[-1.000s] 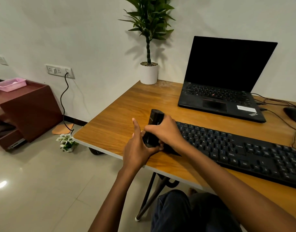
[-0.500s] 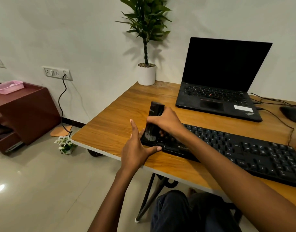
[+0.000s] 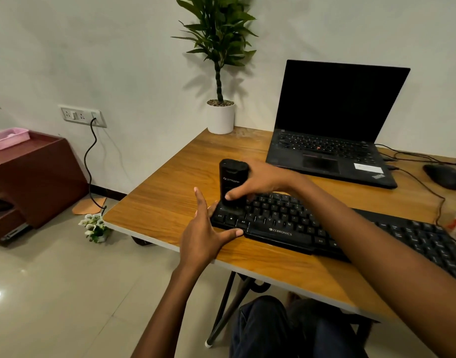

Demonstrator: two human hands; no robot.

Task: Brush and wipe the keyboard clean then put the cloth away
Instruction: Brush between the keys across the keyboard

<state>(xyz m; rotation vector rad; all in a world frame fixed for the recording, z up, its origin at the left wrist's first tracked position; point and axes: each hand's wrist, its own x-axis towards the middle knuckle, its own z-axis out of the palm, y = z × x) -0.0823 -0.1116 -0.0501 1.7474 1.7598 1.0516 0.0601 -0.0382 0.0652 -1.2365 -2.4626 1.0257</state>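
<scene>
1. Risk, slide: the keyboard (image 3: 286, 223) lies slantwise close to the front edge of the desk (image 3: 170, 202). A hard stroke toward the sitter could push it over that edge. Only the left hand (image 3: 203, 239) braces it.
2. Risk, keys: the brush (image 3: 232, 182) stands upright with its lower end on the keys at the left end. Too much downward force may, in my judgement, lift or jam a keycap.
3. Risk, grip: the right hand (image 3: 260, 180) holds the brush low on its body, with the top standing free. A snag between keys could tip it out of the fingers.
4. Risk, dirt: loosened dust may fall on the desk or toward the laptop (image 3: 325, 156) just behind.
5. Fingers: the right hand's are wrapped round the brush. The left hand's are straight and spread, with the thumb laid along the keyboard's front edge at its left corner.
6. Keyboard: black, full-size, with white legends and a maker's name on the front rim. No dirt can be made out from here.
7. Cloth: not in view.
</scene>
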